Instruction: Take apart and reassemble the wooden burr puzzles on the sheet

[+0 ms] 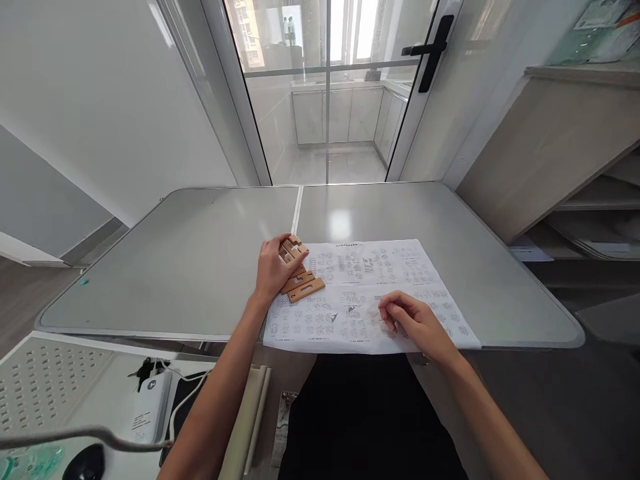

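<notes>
My left hand is closed around several notched wooden puzzle pieces, thumb on the near side and fingers over the far side. More flat wooden pieces lie just below it, the nearest being a slotted wooden piece resting on the left part of a printed paper sheet. My right hand is over the right half of the sheet, its fingers curled together with nothing visible in them. Rows of small diagrams cover the paper, whose print is too small to read. Parts of the held pieces are hidden behind my left hand.
The sheet lies along the near edge of a grey table. At lower left, a white cart carries a white box, cables and a black mouse. A glass door stands behind, and wooden shelving at right.
</notes>
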The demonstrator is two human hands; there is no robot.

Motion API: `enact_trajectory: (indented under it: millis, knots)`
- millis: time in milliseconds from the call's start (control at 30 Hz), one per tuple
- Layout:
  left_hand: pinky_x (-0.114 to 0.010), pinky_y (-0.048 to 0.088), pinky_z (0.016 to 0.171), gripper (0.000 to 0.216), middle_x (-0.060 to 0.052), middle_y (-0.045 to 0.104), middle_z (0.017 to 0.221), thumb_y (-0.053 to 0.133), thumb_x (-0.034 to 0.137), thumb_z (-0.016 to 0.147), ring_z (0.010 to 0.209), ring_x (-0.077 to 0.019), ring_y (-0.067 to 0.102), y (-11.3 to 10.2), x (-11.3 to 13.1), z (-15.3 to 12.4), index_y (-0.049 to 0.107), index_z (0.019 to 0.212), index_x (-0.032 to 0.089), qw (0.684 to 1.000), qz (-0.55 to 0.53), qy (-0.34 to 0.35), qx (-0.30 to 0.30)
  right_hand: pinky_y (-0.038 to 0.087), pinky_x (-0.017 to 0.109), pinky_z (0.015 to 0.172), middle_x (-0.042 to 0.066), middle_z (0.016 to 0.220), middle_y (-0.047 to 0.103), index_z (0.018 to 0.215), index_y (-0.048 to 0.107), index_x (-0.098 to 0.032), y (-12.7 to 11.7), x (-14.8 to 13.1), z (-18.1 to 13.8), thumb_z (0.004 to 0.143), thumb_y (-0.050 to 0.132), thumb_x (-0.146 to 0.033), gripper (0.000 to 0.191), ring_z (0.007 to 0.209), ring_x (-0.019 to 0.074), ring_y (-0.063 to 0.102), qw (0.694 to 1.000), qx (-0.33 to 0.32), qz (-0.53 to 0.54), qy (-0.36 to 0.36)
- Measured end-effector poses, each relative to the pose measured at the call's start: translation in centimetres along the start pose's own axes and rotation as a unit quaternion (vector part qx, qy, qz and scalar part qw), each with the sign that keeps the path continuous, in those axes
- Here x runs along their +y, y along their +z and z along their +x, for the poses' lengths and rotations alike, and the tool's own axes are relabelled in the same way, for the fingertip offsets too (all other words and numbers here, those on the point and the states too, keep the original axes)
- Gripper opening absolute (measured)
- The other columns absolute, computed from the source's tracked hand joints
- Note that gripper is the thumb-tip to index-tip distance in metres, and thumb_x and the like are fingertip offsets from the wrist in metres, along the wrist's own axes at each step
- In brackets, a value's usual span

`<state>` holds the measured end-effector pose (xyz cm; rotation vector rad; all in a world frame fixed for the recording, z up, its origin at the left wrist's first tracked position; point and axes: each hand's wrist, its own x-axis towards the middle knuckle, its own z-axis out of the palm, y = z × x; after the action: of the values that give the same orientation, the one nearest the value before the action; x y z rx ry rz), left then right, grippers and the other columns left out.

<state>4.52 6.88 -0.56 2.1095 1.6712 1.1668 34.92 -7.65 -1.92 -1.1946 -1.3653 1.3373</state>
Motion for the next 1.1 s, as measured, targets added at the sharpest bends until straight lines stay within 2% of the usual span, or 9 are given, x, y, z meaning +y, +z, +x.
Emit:
enact_trajectory:
  millis: [167,267,400,667,833,1000,1100]
  knots:
    - [-0.044,0.055,0.097,0.056,-0.009,0.065,0.127,0.08,0.046,0.085,0.112,-0.0269,0.064,0.4,3.6,-2.4,0.06,0.133,0.026,0.996,-0.062,0.022,-0.053,0.048,0.03,0.066,0.001,0.081,0.061,0.095,0.066,-0.022,0.2,0.0,0.1,0.101,0.052,-0.041,0.024,0.065,0.0142,0.053,1.0,0.017,-0.013,-0.004]
    - [-0.047,0.054,0.101,0.06,-0.009,0.066,0.127,0.082,0.047,0.084,0.118,-0.0297,0.063,1.0,5.9,-4.7,0.057,0.135,0.028,0.986,-0.099,0.084,-0.109,0.048,0.031,0.065,0.001,0.081,0.061,0.096,0.065,-0.021,0.3,0.2,0.2,0.101,0.052,-0.043,0.025,0.065,0.0148,0.053,0.999,0.026,-0.019,-0.007]
    - [-0.047,0.056,0.097,0.063,-0.008,0.067,0.123,0.082,0.049,0.083,0.116,-0.0301,0.063,1.6,7.8,-6.8,0.055,0.136,0.03,0.964,-0.139,0.132,-0.182,0.047,0.03,0.064,0.001,0.081,0.062,0.097,0.065,-0.021,0.5,0.7,0.6,0.1,0.054,-0.045,0.026,0.063,0.0141,0.053,0.999,0.034,-0.008,-0.015]
    - [-0.046,0.058,0.096,0.068,-0.008,0.067,0.123,0.085,0.046,0.08,0.115,-0.0295,0.064,2.9,8.3,-7.8,0.053,0.138,0.03,0.951,-0.147,0.146,-0.229,0.048,0.031,0.064,0.001,0.083,0.062,0.099,0.063,-0.022,0.9,0.1,0.5,0.101,0.051,-0.045,0.026,0.064,0.0152,0.054,0.996,0.077,-0.014,-0.034]
    - [-0.048,0.058,0.096,0.067,-0.008,0.067,0.123,0.084,0.047,0.082,0.116,-0.0303,0.064,2.9,8.2,-8.2,0.052,0.139,0.031,0.945,-0.127,0.153,-0.258,0.049,0.031,0.063,0.003,0.084,0.067,0.1,0.065,-0.022,1.5,-1.0,-0.2,0.1,0.05,-0.043,0.025,0.064,0.0165,0.058,0.988,0.122,-0.091,-0.022]
    - [-0.049,0.057,0.097,0.065,-0.008,0.067,0.127,0.083,0.046,0.082,0.118,-0.0314,0.062,2.8,8.2,-8.4,0.053,0.138,0.031,0.945,-0.124,0.158,-0.257,0.05,0.032,0.066,0.003,0.091,0.074,0.096,0.069,-0.025,1.6,-3.2,0.2,0.097,0.054,-0.038,0.02,0.075,0.0202,0.068,0.975,0.084,-0.207,0.009]
    - [-0.049,0.056,0.099,0.062,-0.008,0.067,0.128,0.082,0.047,0.084,0.12,-0.0313,0.062,2.7,8.2,-8.5,0.053,0.136,0.031,0.947,-0.121,0.152,-0.257,0.051,0.033,0.068,0.004,0.094,0.075,0.094,0.071,-0.026,1.8,-4.2,0.6,0.098,0.055,-0.038,0.02,0.081,0.0217,0.07,0.969,0.074,-0.235,0.026]
